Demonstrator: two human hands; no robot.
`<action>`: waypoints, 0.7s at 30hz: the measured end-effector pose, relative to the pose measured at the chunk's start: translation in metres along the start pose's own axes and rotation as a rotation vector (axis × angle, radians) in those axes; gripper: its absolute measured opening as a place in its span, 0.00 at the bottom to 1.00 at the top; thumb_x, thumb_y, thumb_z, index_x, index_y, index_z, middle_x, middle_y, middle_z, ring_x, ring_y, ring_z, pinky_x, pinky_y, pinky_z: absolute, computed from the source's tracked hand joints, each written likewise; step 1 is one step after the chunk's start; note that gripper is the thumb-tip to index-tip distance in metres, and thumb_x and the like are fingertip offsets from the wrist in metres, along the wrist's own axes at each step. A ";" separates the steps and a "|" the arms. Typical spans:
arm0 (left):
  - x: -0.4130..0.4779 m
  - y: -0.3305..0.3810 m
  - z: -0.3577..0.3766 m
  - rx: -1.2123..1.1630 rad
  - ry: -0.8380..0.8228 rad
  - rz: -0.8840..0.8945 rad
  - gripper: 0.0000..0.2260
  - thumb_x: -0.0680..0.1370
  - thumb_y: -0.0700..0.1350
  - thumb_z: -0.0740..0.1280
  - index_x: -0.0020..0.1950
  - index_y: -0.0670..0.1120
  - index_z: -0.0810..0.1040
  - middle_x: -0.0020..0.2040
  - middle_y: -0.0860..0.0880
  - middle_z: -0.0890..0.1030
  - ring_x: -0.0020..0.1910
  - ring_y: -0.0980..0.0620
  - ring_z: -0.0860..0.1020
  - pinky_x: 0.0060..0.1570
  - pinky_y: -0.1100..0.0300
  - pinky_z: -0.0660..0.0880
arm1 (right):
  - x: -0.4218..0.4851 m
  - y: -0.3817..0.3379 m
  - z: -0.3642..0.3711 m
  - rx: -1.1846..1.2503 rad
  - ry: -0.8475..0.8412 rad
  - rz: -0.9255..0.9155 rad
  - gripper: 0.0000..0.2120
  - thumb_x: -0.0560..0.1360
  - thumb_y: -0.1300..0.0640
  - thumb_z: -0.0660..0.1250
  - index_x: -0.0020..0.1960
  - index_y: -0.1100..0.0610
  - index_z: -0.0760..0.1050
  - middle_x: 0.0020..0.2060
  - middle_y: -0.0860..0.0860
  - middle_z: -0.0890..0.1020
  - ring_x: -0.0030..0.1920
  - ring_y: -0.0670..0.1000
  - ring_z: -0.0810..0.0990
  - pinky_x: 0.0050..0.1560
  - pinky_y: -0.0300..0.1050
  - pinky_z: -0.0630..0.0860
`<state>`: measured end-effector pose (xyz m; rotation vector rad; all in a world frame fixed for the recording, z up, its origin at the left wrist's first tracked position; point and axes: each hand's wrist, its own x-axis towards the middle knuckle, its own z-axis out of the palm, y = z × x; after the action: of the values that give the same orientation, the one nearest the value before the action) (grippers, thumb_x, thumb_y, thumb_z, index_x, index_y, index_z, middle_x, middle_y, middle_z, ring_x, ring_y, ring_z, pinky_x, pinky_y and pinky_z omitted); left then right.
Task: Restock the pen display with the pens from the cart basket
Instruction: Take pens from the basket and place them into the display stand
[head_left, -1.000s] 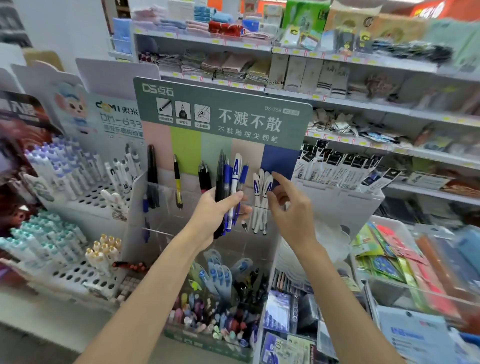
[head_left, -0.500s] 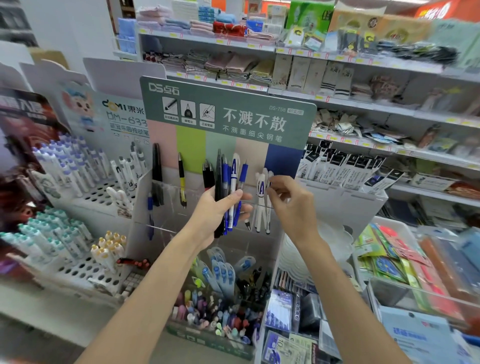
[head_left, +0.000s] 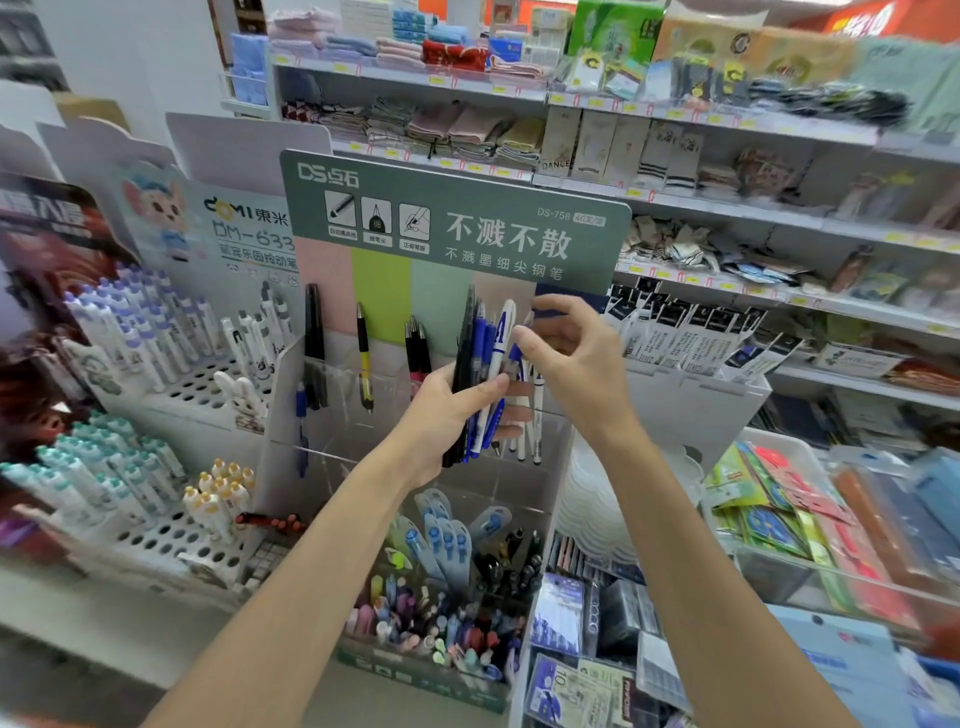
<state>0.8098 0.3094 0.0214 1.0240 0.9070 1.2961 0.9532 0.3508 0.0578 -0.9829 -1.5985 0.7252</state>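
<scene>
left hand is wrapped round a bunch of pens (black, blue and one white), held upright right in front of the display. right hand is up beside the tops of that bunch, fingers curled, thumb by the white one. can't tell if it's actually pinching anything. a few white pens stand in the display's rightmost slot just behind the hands — a black pen and a yellow pen sit in slots further left.

One left hand, one right hand, one pen display, one yellow pen, one pen bundle, its pen count unclear.
</scene>
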 end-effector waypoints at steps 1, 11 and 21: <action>0.001 0.000 0.002 -0.009 -0.002 0.001 0.10 0.81 0.40 0.64 0.62 0.43 0.77 0.51 0.43 0.86 0.45 0.44 0.85 0.42 0.54 0.82 | 0.001 0.000 0.001 0.007 -0.001 0.008 0.10 0.75 0.62 0.73 0.55 0.56 0.78 0.43 0.52 0.84 0.44 0.48 0.84 0.47 0.43 0.81; 0.002 0.009 -0.047 0.023 0.457 0.141 0.02 0.81 0.40 0.66 0.53 0.43 0.76 0.38 0.47 0.82 0.28 0.53 0.78 0.29 0.60 0.77 | 0.027 -0.026 0.009 0.100 0.223 -0.165 0.09 0.76 0.64 0.70 0.54 0.58 0.74 0.40 0.51 0.83 0.41 0.49 0.84 0.47 0.49 0.82; -0.024 0.026 -0.107 -0.063 0.505 0.177 0.09 0.83 0.45 0.62 0.61 0.43 0.73 0.34 0.50 0.74 0.23 0.56 0.67 0.23 0.64 0.66 | 0.020 -0.025 0.086 -0.005 0.137 -0.322 0.07 0.76 0.64 0.71 0.53 0.60 0.77 0.41 0.46 0.81 0.41 0.39 0.81 0.45 0.34 0.78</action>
<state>0.6981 0.2939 0.0119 0.7486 1.1602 1.7662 0.8626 0.3590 0.0680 -0.7377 -1.5891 0.4245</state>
